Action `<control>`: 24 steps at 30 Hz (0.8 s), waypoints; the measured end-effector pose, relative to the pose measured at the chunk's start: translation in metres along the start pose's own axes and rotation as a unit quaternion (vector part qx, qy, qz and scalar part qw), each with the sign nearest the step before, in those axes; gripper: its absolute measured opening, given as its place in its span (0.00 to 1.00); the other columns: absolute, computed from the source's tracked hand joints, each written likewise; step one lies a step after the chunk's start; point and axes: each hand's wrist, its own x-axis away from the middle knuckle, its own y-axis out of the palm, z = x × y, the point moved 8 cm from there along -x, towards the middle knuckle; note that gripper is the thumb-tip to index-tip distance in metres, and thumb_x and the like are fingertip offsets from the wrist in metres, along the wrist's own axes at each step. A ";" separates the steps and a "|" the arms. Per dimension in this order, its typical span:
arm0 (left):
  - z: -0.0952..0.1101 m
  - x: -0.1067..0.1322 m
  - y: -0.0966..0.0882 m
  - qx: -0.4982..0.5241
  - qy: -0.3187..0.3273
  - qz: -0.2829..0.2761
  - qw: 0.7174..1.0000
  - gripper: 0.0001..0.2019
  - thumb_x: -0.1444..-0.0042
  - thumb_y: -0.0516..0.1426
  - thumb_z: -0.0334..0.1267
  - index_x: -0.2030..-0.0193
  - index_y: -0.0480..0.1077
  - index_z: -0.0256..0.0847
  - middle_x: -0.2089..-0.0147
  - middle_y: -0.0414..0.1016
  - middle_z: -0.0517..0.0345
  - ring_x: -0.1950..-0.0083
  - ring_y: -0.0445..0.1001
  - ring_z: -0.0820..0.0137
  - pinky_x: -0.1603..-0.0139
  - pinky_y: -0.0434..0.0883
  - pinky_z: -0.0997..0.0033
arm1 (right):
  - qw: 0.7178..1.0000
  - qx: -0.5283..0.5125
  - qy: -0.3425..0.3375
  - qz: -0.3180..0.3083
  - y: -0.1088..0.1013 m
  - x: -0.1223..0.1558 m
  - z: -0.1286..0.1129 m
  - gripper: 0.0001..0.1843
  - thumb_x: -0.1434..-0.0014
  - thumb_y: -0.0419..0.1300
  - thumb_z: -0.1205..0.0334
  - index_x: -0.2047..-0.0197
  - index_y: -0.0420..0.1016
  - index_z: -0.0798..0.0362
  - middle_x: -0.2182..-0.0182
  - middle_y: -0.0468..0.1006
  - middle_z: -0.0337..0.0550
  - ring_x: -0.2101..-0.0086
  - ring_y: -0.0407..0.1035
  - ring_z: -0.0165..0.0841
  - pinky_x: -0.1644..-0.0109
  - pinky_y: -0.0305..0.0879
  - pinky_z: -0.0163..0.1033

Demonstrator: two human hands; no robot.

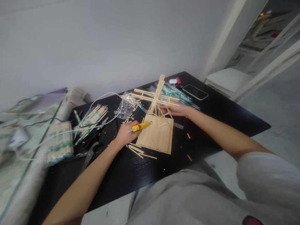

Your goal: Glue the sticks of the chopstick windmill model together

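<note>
A model of pale wooden sticks stands on the black table, with crossed ladder-like blades [156, 99] above slanting legs and a flat slatted base [156, 134]. My left hand [126, 133] is closed around a yellow glue gun [141, 126] with red markings. Its tip points right, over the back part of the base, and a clear stick shows at its rear. Behind the legs, my right hand [172, 109] is closed on the model just under the blades; sticks partly hide its fingers. Several short loose sticks [137, 150] lie beside the base's front left corner.
Scissors [102, 125], pliers [90, 153] and bundled sticks in green-printed wrappers [59, 140] lie left. A white cord [93, 101] loops across the table. Clear plastic [124, 109], wrappers [180, 92] and a phone [195, 92] lie at the back. A white stool [228, 78] stands beyond.
</note>
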 end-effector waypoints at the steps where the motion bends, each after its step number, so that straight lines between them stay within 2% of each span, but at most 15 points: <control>1: 0.000 0.000 0.000 0.002 0.000 0.001 1.000 0.07 0.31 0.65 0.45 0.59 0.77 0.47 0.64 0.81 0.55 0.61 0.82 0.61 0.58 0.71 0.65 | 1.000 0.001 0.002 0.000 0.000 0.000 0.000 0.08 0.15 0.69 0.70 0.51 0.86 0.57 0.68 0.84 0.44 0.62 0.84 0.36 0.43 0.90 0.46; 7: 0.000 0.000 0.001 -0.001 0.005 0.002 1.000 0.08 0.29 0.63 0.46 0.58 0.78 0.46 0.64 0.82 0.55 0.60 0.82 0.61 0.57 0.71 0.65 | 1.000 0.004 0.016 0.025 -0.005 0.001 0.003 0.10 0.13 0.64 0.73 0.49 0.86 0.57 0.67 0.84 0.44 0.60 0.85 0.38 0.40 0.89 0.47; 18: 0.003 0.000 0.003 -0.003 0.017 0.016 1.000 0.12 0.27 0.62 0.50 0.59 0.77 0.46 0.65 0.80 0.56 0.62 0.78 0.63 0.59 0.69 0.64 | 0.997 0.039 0.043 0.047 -0.007 0.007 -0.001 0.07 0.14 0.68 0.70 0.49 0.84 0.53 0.66 0.85 0.41 0.60 0.83 0.35 0.39 0.89 0.45; 24: 0.008 -0.002 0.004 0.007 0.018 0.002 1.000 0.11 0.27 0.63 0.48 0.58 0.78 0.45 0.64 0.81 0.57 0.62 0.77 0.64 0.57 0.68 0.64 | 0.991 0.069 0.049 0.101 -0.001 0.019 -0.011 0.09 0.13 0.67 0.70 0.50 0.84 0.52 0.69 0.78 0.35 0.65 0.81 0.32 0.44 0.89 0.43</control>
